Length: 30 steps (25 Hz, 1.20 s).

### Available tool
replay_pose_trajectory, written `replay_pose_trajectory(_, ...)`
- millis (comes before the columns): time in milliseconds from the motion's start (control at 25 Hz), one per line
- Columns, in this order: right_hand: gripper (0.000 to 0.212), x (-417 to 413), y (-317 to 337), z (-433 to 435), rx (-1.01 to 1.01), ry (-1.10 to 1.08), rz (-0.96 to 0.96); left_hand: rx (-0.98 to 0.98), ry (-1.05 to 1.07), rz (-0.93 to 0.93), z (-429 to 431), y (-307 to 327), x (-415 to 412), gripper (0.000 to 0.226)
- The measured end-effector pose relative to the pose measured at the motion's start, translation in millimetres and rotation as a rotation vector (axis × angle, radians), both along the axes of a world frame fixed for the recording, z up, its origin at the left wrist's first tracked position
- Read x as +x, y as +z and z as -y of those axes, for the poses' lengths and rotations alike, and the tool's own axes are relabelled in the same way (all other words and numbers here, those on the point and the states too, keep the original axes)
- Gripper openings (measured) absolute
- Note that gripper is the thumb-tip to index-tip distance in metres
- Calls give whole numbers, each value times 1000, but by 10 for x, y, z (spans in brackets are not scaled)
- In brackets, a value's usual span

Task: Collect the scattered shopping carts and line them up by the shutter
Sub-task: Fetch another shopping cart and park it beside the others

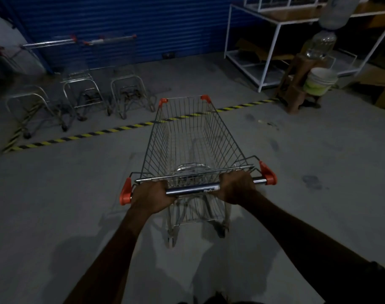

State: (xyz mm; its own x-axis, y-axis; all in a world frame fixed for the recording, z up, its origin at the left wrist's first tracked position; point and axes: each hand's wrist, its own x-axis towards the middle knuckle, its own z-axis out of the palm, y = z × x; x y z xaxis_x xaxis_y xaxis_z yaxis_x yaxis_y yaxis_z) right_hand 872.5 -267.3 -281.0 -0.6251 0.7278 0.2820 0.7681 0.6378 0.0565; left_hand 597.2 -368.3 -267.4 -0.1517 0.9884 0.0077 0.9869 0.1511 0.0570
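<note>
A wire shopping cart (188,137) with orange corner caps stands in front of me, its basket empty, its nose over the striped floor line. My left hand (153,196) grips the left part of its handle bar (192,188). My right hand (236,187) grips the right part of the same bar. Three more carts stand side by side at the blue shutter (125,25): one at the far left (27,102), one in the middle (81,91) and one nearest my cart (130,88).
A yellow-black striped line (95,133) crosses the concrete floor. White metal racks (272,40) stand at the back right. Beside them a brown stool (297,88) carries a white bucket (320,81) and a water jar (321,46). Cardboard boxes (382,93) lie at the far right.
</note>
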Motion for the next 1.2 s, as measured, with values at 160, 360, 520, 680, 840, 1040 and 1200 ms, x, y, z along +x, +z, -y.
replay_pose_trajectory(160, 53, -276, 71, -988, -63, -54, 31, 82, 13, 127, -981, 52, -213, 66)
replay_pose_trajectory(360, 29, -650, 136, -2346, -161, -179, 138, 158, -64, 166, -2347, -80, -578, 80)
replay_pose_trajectory(520, 22, -898, 127, -3459, -166, -120, 100, 77, -86, 195, -3448, -18, -825, 82)
replay_pose_trajectory(680, 39, -1198, 338, -4498, -365, -176, 231, -71, -124, 184, -4490, 31, -1083, 70)
replay_pose_trajectory(840, 66, -1531, 446, -5420, -482, -231, 174, -57, -108, 175, -5399, 4, -1362, 72)
replay_pose_trajectory(1040, 54, -1879, 346, -6615, -328, -128, 131, -55, -79, 199, -6575, 22, -1715, 76)
replay_pose_trajectory(1200, 51, -2061, -96, -7733, -373, -78, 182, -69, -47, 172, -7501, 107, -1991, 90)
